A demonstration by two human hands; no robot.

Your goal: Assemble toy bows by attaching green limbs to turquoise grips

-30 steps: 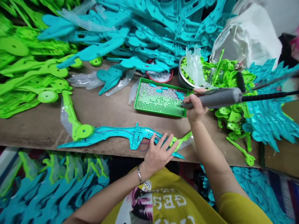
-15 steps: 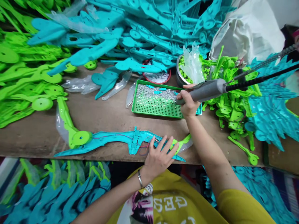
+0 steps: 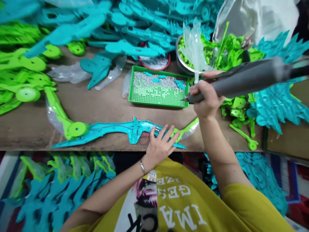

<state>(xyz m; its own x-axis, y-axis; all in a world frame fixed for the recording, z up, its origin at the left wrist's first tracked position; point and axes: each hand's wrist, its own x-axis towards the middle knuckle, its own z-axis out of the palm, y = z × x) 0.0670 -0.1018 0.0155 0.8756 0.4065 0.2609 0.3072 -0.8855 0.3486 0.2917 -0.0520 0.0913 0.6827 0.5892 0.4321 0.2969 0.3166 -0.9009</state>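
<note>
Head view looks down on a wooden bench (image 3: 101,106) crowded with teal and green plastic parts. The left hand (image 3: 158,146) lies flat, fingers spread wide, on the right part of a long teal toy shell (image 3: 113,129). The shell runs along the bench's near edge, with a green limb (image 3: 76,129) jointed to its left end and thin wires (image 3: 143,139) showing at its middle. The right hand (image 3: 207,101) is wrapped round a grey power screwdriver (image 3: 243,80), whose bit hangs at the near right corner of the green tray (image 3: 154,99) of small screws (image 3: 156,83) (too blurred to tell whether a screw sits on it). Done well, I judge, the shell is pinned flat against twisting, the wires lie clear of the holes, and the driver meets each hole upright.
</note>
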